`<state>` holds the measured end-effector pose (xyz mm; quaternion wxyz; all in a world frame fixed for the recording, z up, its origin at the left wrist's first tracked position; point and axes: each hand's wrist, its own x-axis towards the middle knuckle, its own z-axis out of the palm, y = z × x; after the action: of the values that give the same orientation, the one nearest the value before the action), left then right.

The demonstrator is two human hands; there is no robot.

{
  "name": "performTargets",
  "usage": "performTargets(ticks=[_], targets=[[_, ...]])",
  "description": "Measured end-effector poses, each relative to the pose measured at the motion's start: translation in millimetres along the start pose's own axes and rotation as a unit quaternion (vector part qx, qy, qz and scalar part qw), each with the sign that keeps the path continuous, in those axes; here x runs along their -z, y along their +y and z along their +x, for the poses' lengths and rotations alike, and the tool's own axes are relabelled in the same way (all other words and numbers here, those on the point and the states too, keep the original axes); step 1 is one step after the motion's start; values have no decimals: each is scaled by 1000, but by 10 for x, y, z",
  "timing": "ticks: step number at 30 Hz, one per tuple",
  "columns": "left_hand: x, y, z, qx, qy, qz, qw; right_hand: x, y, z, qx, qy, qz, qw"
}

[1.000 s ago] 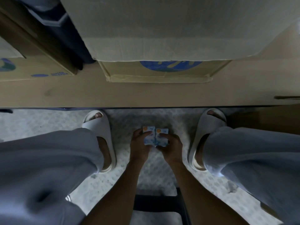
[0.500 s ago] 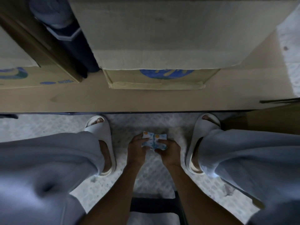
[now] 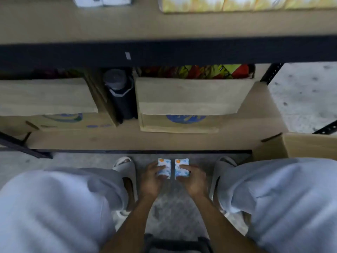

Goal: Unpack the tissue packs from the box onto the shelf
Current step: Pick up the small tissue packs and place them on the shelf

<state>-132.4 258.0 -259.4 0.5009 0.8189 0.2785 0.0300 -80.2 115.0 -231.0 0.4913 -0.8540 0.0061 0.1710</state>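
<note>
Holding two tissue packs, left hand point(image 3: 152, 180) one point(image 3: 164, 168), right hand point(image 3: 194, 180) one point(image 3: 181, 168).

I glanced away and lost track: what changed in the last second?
The left pack and right pack, touching before, are now apart with a gap. The left hand and right hand keep their grip, one pack each, low between the feet. Boxes on the shelf unmoved.

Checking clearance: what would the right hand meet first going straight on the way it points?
Probably the lower shelf's front edge, with the blue-logo carton just behind; depth is unclear, so the right hand and its tissue pack might pass over it.
</note>
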Motion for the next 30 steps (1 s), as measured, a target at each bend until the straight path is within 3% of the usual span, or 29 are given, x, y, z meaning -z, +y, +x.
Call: performTargets(ticks=[5, 11, 23, 30], targets=[[372, 380, -81, -49, 49, -67, 995, 270, -499, -158, 66, 6, 7, 998], [774, 982, -230, -131, 109, -44, 984, 478, -1075, -368, 142, 33, 17, 989], [1752, 1938, -481, -306, 253, -74, 915, 834, -2416, -805, 374, 106, 19, 921], [2323, 2485, -400, -349, 280, -87, 890, 892, -3124, -723, 418, 127, 25, 899]])
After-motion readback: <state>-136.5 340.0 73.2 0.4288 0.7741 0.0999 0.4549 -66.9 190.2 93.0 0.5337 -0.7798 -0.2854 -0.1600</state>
